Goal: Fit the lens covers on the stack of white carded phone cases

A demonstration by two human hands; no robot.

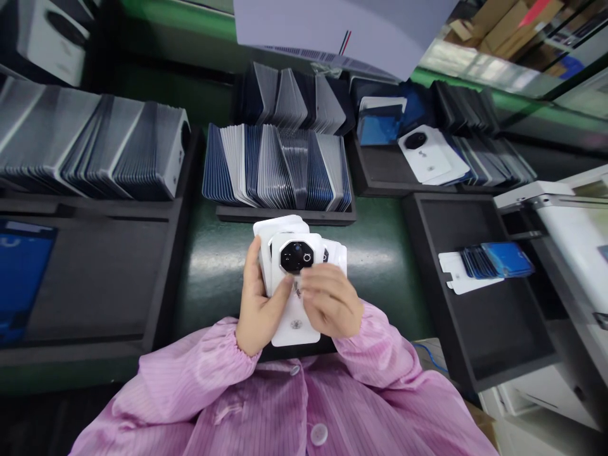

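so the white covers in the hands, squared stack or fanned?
Fanned. The white covers sit offset, edges stepping out at top and right behind the front one, between the left hand and right hand.

A small stack of white phone back covers sits at the centre, between the left hand at its 9 o'clock and the right hand at its 3 o'clock. At 12 o'clock, 2 rows of upright grey and blue covers stand on a dark foam tray. At 10 o'clock another row leans on a black tray. At 3 o'clock a short blue stack lies in a black tray. At 1 o'clock a single white cover lies on fanned covers.
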